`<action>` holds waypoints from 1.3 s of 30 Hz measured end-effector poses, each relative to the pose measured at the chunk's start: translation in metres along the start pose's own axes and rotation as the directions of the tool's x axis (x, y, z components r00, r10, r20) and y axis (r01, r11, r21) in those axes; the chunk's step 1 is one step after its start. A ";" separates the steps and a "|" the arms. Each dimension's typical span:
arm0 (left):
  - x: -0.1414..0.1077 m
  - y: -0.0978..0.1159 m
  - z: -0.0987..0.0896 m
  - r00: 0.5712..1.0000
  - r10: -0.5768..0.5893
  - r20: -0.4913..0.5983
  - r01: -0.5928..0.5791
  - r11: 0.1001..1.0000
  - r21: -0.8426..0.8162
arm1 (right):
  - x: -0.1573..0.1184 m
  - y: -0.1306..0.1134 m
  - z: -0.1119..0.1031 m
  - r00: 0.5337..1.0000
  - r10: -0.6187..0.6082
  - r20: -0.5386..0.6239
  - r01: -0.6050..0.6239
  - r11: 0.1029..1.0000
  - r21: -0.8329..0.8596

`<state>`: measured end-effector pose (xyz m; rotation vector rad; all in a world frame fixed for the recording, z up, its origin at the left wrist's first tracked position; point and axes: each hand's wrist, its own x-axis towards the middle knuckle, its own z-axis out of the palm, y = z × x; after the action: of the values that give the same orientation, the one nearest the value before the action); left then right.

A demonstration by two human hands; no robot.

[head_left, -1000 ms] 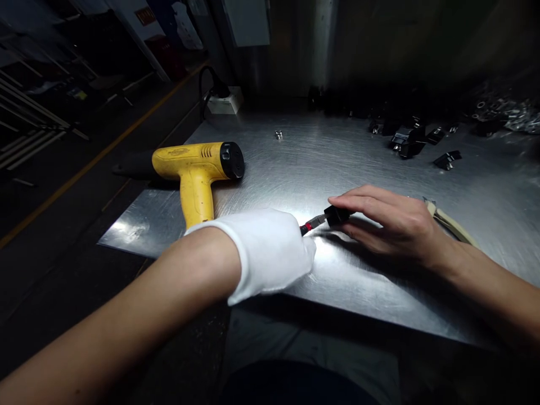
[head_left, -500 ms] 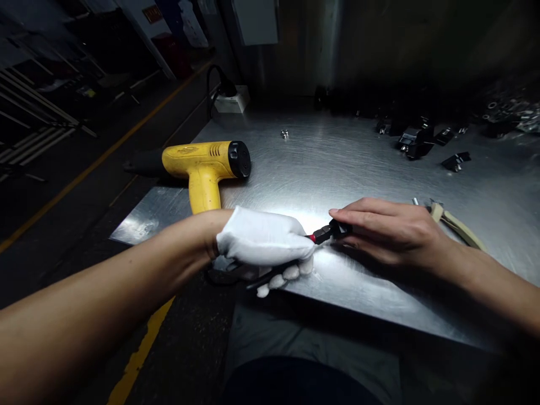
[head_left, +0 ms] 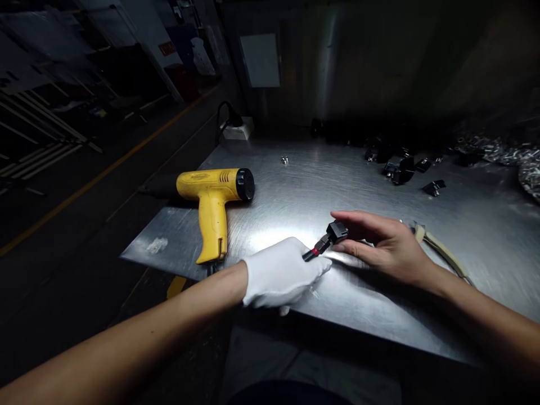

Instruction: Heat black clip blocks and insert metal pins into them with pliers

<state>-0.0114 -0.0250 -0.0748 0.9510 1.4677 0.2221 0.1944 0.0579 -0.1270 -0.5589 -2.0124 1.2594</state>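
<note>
Centrally, the gloved left hand (head_left: 283, 271) is closed round a cable (head_left: 309, 256); the right hand (head_left: 390, 247), half open, curls beside the connector (head_left: 337, 231) at its tip, contact unclear.

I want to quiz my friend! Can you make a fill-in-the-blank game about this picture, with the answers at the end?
1. The glove on the left hand is ____.
2. The heat gun has a mostly ____ body.
3. The cream-handled tool lies nearer the ____ hand.
4. The small band on the black cable is ____.

Missing words: white; yellow; right; red.
</note>
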 end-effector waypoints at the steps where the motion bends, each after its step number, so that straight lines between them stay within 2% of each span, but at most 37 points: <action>1: -0.001 0.001 0.000 0.997 0.035 0.062 -0.031 0.997 -0.065 | 0.000 -0.001 0.002 0.998 0.061 -0.006 -0.060 0.993 0.100; 3: -0.002 0.002 0.000 0.978 0.110 0.180 -0.076 0.980 -0.186 | 0.000 -0.004 0.006 0.989 0.149 0.014 -0.146 0.947 0.288; 6: -0.001 0.002 0.001 0.958 0.169 0.230 -0.099 0.953 -0.286 | 0.000 -0.007 0.010 0.969 0.241 0.051 -0.236 0.847 0.477; 9: 0.005 0.001 0.006 0.941 0.231 0.246 -0.146 0.936 -0.321 | 0.002 -0.008 0.012 0.966 0.250 0.065 -0.242 0.789 0.564; 16: 0.014 -0.001 0.020 0.915 0.399 0.060 -0.383 0.905 -0.188 | 0.003 -0.028 0.014 0.989 0.144 0.012 -0.126 0.821 0.557; 19: 0.019 -0.005 0.020 0.860 0.506 -0.068 -0.510 0.855 -0.096 | 0.001 -0.036 0.019 0.998 0.067 -0.013 -0.051 0.852 0.522; 21: 0.023 -0.011 0.019 0.826 0.557 -0.083 -0.563 0.820 -0.100 | 0.000 -0.039 0.021 0.999 0.047 -0.009 -0.036 0.864 0.502; 23: 0.028 -0.021 0.020 0.847 0.532 0.019 -0.517 0.831 -0.203 | 0.000 -0.040 0.019 0.996 0.045 0.081 -0.080 0.854 0.514; 24: 0.030 -0.026 0.020 0.862 0.499 0.093 -0.457 0.842 -0.286 | 0.000 -0.039 0.017 0.986 0.031 0.166 -0.114 0.845 0.522; 25: 0.032 -0.032 0.022 0.854 0.489 0.179 -0.404 0.838 -0.366 | 0.001 -0.039 0.014 0.965 0.007 0.262 -0.152 0.831 0.536; 26: 0.034 -0.038 0.024 0.831 0.506 0.231 -0.372 0.814 -0.446 | 0.002 -0.039 0.012 0.936 -0.018 0.352 -0.189 0.816 0.546; 28: 0.037 -0.050 0.031 0.758 0.594 0.268 -0.363 0.726 -0.584 | 0.003 -0.041 0.010 0.882 -0.043 0.470 -0.261 0.785 0.562; 30: 0.040 -0.058 0.040 0.689 0.685 0.238 -0.367 0.613 -0.700 | 0.005 -0.044 0.014 0.862 -0.029 0.506 -0.319 0.745 0.586; 31: 0.040 -0.062 0.044 0.672 0.710 0.214 -0.354 0.560 -0.749 | 0.006 -0.046 0.018 0.864 -0.022 0.503 -0.330 0.730 0.598; 32: 0.039 -0.065 0.048 0.675 0.714 0.185 -0.336 0.521 -0.785 | 0.007 -0.048 0.023 0.871 -0.021 0.492 -0.326 0.724 0.608; 33: 0.036 -0.067 0.052 0.699 0.697 0.158 -0.320 0.503 -0.803 | 0.007 -0.049 0.028 0.880 -0.022 0.475 -0.316 0.719 0.618; 34: 0.032 -0.069 0.054 0.745 0.656 0.117 -0.317 0.503 -0.804 | 0.007 -0.049 0.034 0.890 -0.023 0.456 -0.303 0.717 0.627; 36: 0.020 -0.074 0.056 0.833 0.552 0.035 -0.335 0.554 -0.762 | 0.007 -0.048 0.045 0.898 -0.020 0.439 -0.300 0.703 0.645; 37: 0.012 -0.076 0.055 0.861 0.509 -0.010 -0.355 0.585 -0.729 | 0.006 -0.047 0.051 0.892 -0.021 0.451 -0.311 0.697 0.647; 39: -0.003 -0.083 0.051 0.881 0.464 -0.096 -0.403 0.627 -0.667 | 0.005 -0.045 0.063 0.868 -0.038 0.495 -0.335 0.690 0.641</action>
<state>-0.0001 -0.1009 -0.1356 0.6735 0.9192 0.9998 0.1445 0.0038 -0.1031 -0.0167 -1.6176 2.3118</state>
